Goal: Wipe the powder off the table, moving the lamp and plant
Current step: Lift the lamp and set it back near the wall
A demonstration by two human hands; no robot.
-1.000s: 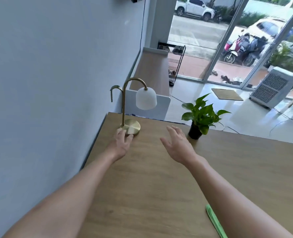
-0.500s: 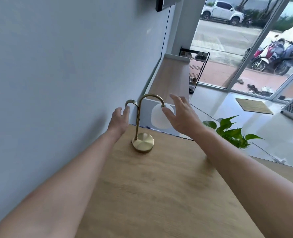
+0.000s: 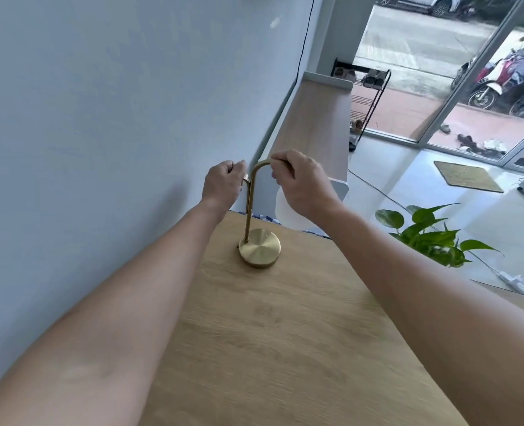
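Observation:
A brass lamp [image 3: 259, 247] with a round base stands near the far left corner of the wooden table [image 3: 285, 348]. Its thin stem curves over at the top. My left hand [image 3: 224, 182] is closed on the small hooked arm at the stem's left side. My right hand [image 3: 300, 182] grips the top of the arch, covering most of the white globe shade [image 3: 285, 210] that hangs below it. The green leafy plant [image 3: 432, 235] shows at the right, partly behind my right forearm; its pot is hidden. No powder is visible on the wood.
A pale blue wall [image 3: 101, 118] runs close along the table's left edge. Beyond the far edge are a lower wooden bench [image 3: 313, 118], a shoe rack [image 3: 365, 87], a white power strip [image 3: 512, 279] on the tiled floor, and glass doors.
Both hands rose from the tabletop to the lamp's top. They went from open fingers to closed grips on the brass arms. The view moved closer to the lamp.

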